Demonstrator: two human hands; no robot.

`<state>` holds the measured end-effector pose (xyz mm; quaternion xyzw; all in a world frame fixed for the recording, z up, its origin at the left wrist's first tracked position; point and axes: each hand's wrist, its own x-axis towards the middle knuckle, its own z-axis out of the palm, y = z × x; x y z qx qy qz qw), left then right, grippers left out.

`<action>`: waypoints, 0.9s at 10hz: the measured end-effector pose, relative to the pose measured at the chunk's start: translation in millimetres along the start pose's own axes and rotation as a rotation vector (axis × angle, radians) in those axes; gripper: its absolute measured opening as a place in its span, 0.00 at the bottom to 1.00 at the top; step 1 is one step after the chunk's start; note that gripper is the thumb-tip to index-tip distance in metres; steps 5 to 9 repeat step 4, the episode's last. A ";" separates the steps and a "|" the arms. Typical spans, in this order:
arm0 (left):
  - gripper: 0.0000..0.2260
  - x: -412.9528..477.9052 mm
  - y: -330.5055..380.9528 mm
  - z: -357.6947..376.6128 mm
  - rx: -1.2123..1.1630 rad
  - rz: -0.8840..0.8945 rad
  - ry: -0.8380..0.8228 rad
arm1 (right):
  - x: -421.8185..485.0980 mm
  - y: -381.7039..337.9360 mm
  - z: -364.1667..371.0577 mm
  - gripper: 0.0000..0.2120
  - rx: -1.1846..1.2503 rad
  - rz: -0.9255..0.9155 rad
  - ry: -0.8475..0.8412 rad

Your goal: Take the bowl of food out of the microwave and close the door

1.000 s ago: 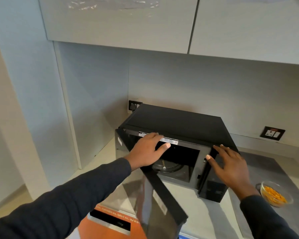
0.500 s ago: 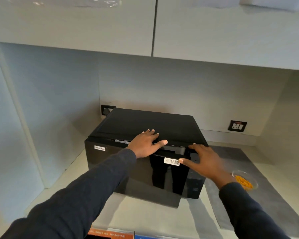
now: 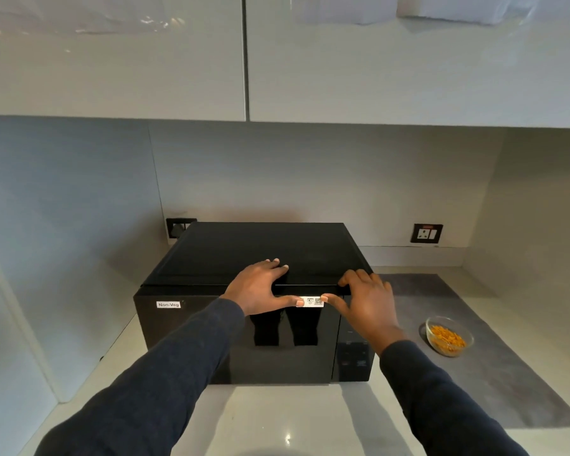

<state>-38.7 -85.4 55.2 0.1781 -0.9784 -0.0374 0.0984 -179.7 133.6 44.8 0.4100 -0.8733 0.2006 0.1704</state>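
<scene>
The black microwave (image 3: 231, 255) stands on the white counter with its glossy door (image 3: 211, 340) flush against the body. My left hand (image 3: 260, 286) lies flat over the door's top edge, fingers on the roof and thumb on the door front. My right hand (image 3: 364, 301) rests at the top right corner, thumb beside a white sticker (image 3: 311, 301), fingers over the edge. Neither hand holds anything. A clear glass bowl (image 3: 449, 335) of orange food sits on a grey mat (image 3: 494, 383) to the right of the microwave.
White wall cupboards (image 3: 277, 60) hang overhead. A wall socket (image 3: 426, 233) is behind on the right and a plug point (image 3: 176, 227) behind the microwave's left corner. A "Non-Veg" label (image 3: 168, 304) is on the door. A side panel (image 3: 46, 258) closes the left.
The door swung from wide open to shut against the microwave. Both hands moved onto its top front edge, and my view shifted to face the microwave squarely.
</scene>
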 end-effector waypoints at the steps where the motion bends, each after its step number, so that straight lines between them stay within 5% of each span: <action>1: 0.46 -0.3 1.2 -0.2 0.001 -0.001 0.000 | -1.0 -2.0 1.7 0.24 -0.011 0.013 0.010; 9: 0.47 -15.8 9.1 8.1 0.102 -0.010 0.096 | -19.6 -4.9 9.6 0.28 0.031 0.011 0.033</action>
